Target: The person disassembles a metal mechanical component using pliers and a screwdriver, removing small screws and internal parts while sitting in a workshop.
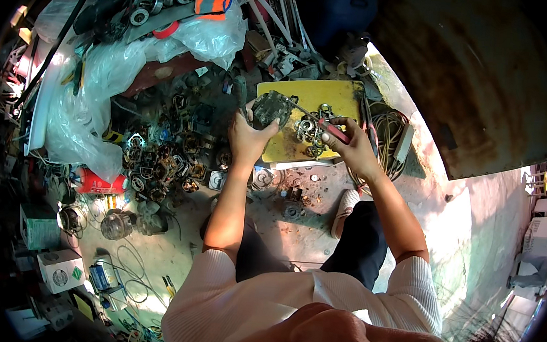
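My left hand [248, 135] is closed round a dark, grimy, roundish metal part [272, 108], perhaps a motor housing; its exact kind I cannot make out. In my right hand [355, 149] is a screwdriver with a red handle [337, 133]. Its thin shaft slants up and left, and the tip is at or close to the part's right side; whether they touch I cannot tell. Below both hands lies a yellow board [280, 148], with a cluster of metal rings and small parts [315, 128] on it, close to the right hand.
Left of the board, stripped motor parts [165, 162] are heaped on the floor. Plastic sheeting [101, 112] drapes beyond them, near a red bottle [100, 182]. Coiled cable [388, 144] lies right of the board. A rusty panel [480, 78] stands at the upper right.
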Demonstrator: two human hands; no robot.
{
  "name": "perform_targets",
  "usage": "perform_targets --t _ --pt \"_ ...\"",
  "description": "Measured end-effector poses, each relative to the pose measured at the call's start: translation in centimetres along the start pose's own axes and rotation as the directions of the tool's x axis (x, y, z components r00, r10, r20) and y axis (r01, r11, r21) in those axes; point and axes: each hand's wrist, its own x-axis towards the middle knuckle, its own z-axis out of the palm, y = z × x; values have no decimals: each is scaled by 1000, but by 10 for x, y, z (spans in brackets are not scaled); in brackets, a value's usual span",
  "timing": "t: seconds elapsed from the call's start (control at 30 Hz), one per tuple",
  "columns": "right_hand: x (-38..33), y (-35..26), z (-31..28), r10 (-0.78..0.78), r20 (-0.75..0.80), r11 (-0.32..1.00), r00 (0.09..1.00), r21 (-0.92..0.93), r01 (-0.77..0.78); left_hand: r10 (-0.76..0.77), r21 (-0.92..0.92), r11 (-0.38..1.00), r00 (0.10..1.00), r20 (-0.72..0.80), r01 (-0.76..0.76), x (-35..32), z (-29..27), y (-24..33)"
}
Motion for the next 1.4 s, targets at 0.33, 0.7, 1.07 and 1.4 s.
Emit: perform_targets --t 0.33,0.7,1.07,1.4 --pt "2 -25 -10 -444 -75 745 893 -584 321 21 145 989 1000 -2 -21 -1 -4 10" --pt "17 -20 -20 398 231 836 888 307 -455 0 100 995 1000 10 -1 0 -2 9" --pt "18 -32 -22 332 260 769 907 482 -420 -115 101 989 992 42 111 4 -7 -2" --pt "10 -38 -2 -419 -15 836 908 -396 379 -120 24 993 992 44 119 6 -11 13"
